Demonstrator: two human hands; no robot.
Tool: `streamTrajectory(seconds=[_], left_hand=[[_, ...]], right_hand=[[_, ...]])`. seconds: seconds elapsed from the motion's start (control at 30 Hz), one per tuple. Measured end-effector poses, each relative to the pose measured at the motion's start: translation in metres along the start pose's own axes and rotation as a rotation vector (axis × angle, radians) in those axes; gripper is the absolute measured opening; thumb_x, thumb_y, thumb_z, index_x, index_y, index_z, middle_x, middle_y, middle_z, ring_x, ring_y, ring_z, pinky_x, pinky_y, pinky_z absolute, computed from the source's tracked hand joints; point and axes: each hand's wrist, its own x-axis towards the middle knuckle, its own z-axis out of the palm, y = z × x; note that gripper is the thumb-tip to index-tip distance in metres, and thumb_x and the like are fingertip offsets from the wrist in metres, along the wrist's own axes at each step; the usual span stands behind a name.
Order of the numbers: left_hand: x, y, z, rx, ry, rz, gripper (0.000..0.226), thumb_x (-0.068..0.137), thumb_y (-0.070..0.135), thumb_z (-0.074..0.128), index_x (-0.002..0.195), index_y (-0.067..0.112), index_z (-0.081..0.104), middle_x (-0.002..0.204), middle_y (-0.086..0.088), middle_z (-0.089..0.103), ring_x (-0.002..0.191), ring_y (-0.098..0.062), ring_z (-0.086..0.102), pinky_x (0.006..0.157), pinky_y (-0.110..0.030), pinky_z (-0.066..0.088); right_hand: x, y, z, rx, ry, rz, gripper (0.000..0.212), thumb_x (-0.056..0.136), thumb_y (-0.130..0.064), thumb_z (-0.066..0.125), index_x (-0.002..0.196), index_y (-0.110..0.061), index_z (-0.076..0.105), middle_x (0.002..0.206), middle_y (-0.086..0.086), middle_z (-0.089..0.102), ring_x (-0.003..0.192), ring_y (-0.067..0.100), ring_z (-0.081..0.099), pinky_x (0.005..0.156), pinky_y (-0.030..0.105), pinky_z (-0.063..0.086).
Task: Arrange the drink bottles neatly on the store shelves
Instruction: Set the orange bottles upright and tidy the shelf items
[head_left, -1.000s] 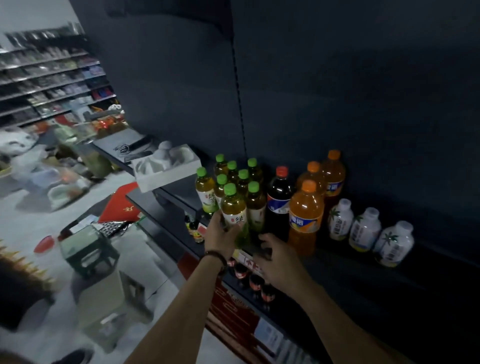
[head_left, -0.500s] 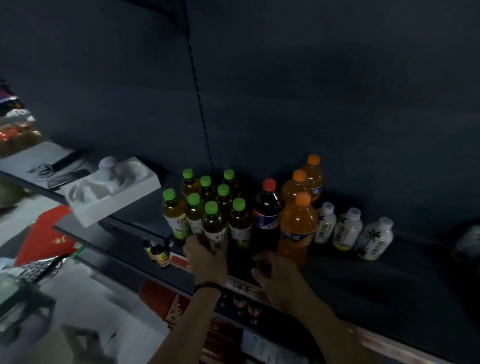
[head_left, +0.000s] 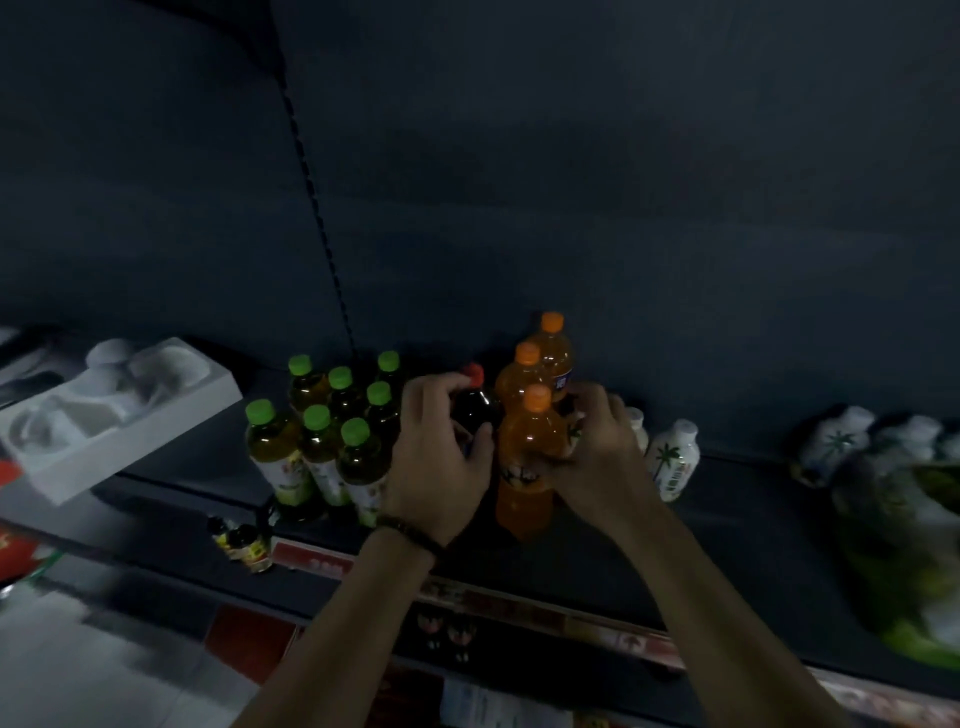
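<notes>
On the dark shelf (head_left: 753, 525) stand several green-capped tea bottles (head_left: 319, 452), a dark cola bottle (head_left: 470, 405) with a red cap, and three orange soda bottles (head_left: 524, 467) in a row front to back. My left hand (head_left: 441, 457) grips the cola bottle, fingers curled round its shoulder. My right hand (head_left: 597, 452) wraps round the right side of the front orange bottle and hides part of a small white bottle behind it. Another white palm-print bottle (head_left: 672, 460) stands just to the right.
A white moulded foam tray (head_left: 111, 415) juts out at the left end of the shelf. More white bottles and a green bag (head_left: 893, 509) lie blurred at the far right. Small bottles (head_left: 241, 540) and price tags line the lower shelf edge.
Both hands have risen from the shelf's front edge: the left one left the tea bottle and took the cola bottle, the right one closed on the front orange bottle. The view swung right.
</notes>
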Motion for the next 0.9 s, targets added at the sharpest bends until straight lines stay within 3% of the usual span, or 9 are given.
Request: streamTrajectory(seconds=[0.13, 0.23, 0.3, 0.43, 0.53, 0.63, 0.73, 0.83, 0.9], left_hand=[[0.016, 0.006, 0.005, 0.029, -0.153, 0.02, 0.032, 0.095, 0.026, 0.071, 0.123, 0.031, 0.056, 0.119, 0.012, 0.055, 0.087, 0.0, 0.061, 0.075, -0.024, 0.057], [0.003, 0.005, 0.016, 0.006, -0.156, 0.01, 0.029, 0.097, 0.02, 0.068, 0.122, 0.029, 0.057, 0.117, 0.011, 0.061, 0.099, -0.001, 0.062, 0.085, -0.026, 0.058], [-0.011, -0.001, 0.025, -0.007, -0.163, -0.054, 0.032, 0.097, 0.01, 0.062, 0.123, 0.029, 0.058, 0.12, 0.011, 0.061, 0.107, -0.002, 0.06, 0.093, -0.027, 0.057], [-0.037, -0.009, 0.034, -0.129, -0.162, -0.143, 0.045, 0.094, 0.006, 0.058, 0.137, 0.02, 0.056, 0.131, 0.005, 0.064, 0.123, -0.004, 0.06, 0.107, -0.031, 0.053], [-0.057, -0.019, 0.041, -0.185, -0.281, -0.256, 0.062, 0.088, 0.0, 0.07, 0.145, 0.019, 0.053, 0.138, -0.003, 0.065, 0.13, -0.023, 0.062, 0.108, -0.035, 0.051], [-0.086, -0.014, 0.052, -0.473, -0.474, -0.402, 0.082, 0.079, 0.031, 0.089, 0.15, 0.027, 0.048, 0.145, 0.004, 0.063, 0.135, -0.019, 0.06, 0.109, -0.044, 0.052], [-0.108, 0.015, 0.07, -0.61, -0.454, -0.494, 0.095, 0.069, 0.043, 0.095, 0.15, 0.032, 0.046, 0.142, 0.007, 0.065, 0.131, -0.016, 0.063, 0.106, -0.047, 0.055], [-0.119, 0.047, 0.089, -0.732, -0.441, -0.521, 0.086, 0.072, 0.035, 0.093, 0.146, 0.024, 0.051, 0.135, -0.001, 0.07, 0.124, -0.024, 0.068, 0.097, -0.043, 0.06], [-0.126, 0.063, 0.099, -0.801, -0.485, -0.614, 0.094, 0.061, 0.049, 0.098, 0.141, 0.025, 0.055, 0.131, -0.003, 0.073, 0.119, -0.023, 0.071, 0.091, -0.038, 0.061]], right_hand=[[0.006, 0.009, 0.014, 0.003, -0.107, -0.035, 0.084, 0.064, -0.045, 0.092, 0.133, -0.023, 0.05, 0.121, -0.001, 0.059, 0.115, 0.016, 0.053, 0.093, 0.038, 0.05], [0.005, 0.014, 0.016, 0.034, -0.155, -0.072, 0.078, 0.071, -0.03, 0.093, 0.134, -0.021, 0.048, 0.114, -0.008, 0.056, 0.098, -0.011, 0.047, 0.085, 0.005, 0.042], [0.007, 0.02, 0.019, 0.039, -0.166, -0.057, 0.079, 0.071, -0.032, 0.094, 0.135, -0.021, 0.049, 0.113, -0.01, 0.054, 0.096, -0.016, 0.047, 0.08, 0.0, 0.038], [0.011, 0.022, 0.022, 0.009, -0.228, -0.012, 0.077, 0.06, -0.05, 0.091, 0.124, -0.028, 0.055, 0.113, -0.016, 0.058, 0.108, 0.008, 0.058, 0.09, 0.028, 0.052], [0.001, 0.019, 0.003, 0.062, -0.17, 0.006, 0.076, 0.057, -0.053, 0.093, 0.118, -0.027, 0.055, 0.106, -0.022, 0.055, 0.101, 0.007, 0.061, 0.085, 0.029, 0.055], [-0.007, 0.018, -0.029, 0.234, -0.179, 0.154, 0.079, 0.052, -0.059, 0.095, 0.116, -0.031, 0.059, 0.105, -0.015, 0.063, 0.098, 0.005, 0.064, 0.086, 0.032, 0.058], [-0.007, 0.019, -0.057, 0.306, -0.248, 0.241, 0.078, 0.044, -0.077, 0.089, 0.106, -0.04, 0.061, 0.109, -0.011, 0.067, 0.102, 0.008, 0.066, 0.086, 0.038, 0.06], [-0.021, 0.03, -0.08, 0.386, -0.261, 0.251, 0.057, 0.07, -0.08, 0.073, 0.102, -0.034, 0.063, 0.105, -0.008, 0.071, 0.095, 0.007, 0.071, 0.087, 0.041, 0.06], [-0.036, 0.053, -0.103, 0.535, -0.304, 0.32, 0.059, 0.087, -0.08, 0.053, 0.106, -0.027, 0.068, 0.105, -0.003, 0.075, 0.099, 0.009, 0.072, 0.098, 0.048, 0.056]])
